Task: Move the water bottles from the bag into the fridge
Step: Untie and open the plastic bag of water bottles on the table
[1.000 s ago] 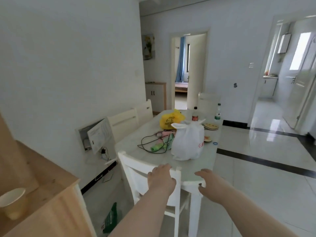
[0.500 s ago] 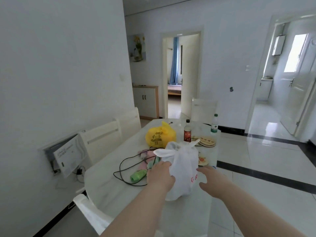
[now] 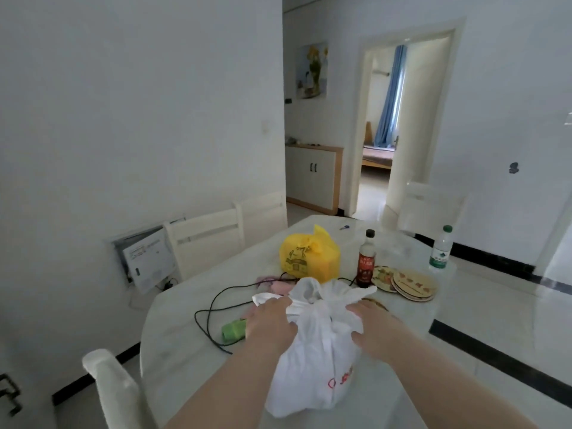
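Note:
A white plastic bag [image 3: 312, 370] with red print stands tied at the near end of the white table [image 3: 185, 311]. My left hand [image 3: 270, 325] lies against the bag's upper left side, fingers on the knot. My right hand [image 3: 370, 328] presses the upper right side, fingers spread over the plastic. The bag's contents are hidden. A clear water bottle [image 3: 441, 250] with a green cap and label stands at the table's far right edge. No fridge is in view.
A yellow bag [image 3: 309, 257], a dark sauce bottle [image 3: 366, 261], round coasters [image 3: 413, 284], a black cable [image 3: 210, 314] and a green item [image 3: 233, 331] lie on the table. White chairs [image 3: 207, 239] line the left side; another chair back [image 3: 117, 388] is near me.
I have stepped closer to the table. Both hands moved from the near chair and table edge up onto the white bag and now hold its top.

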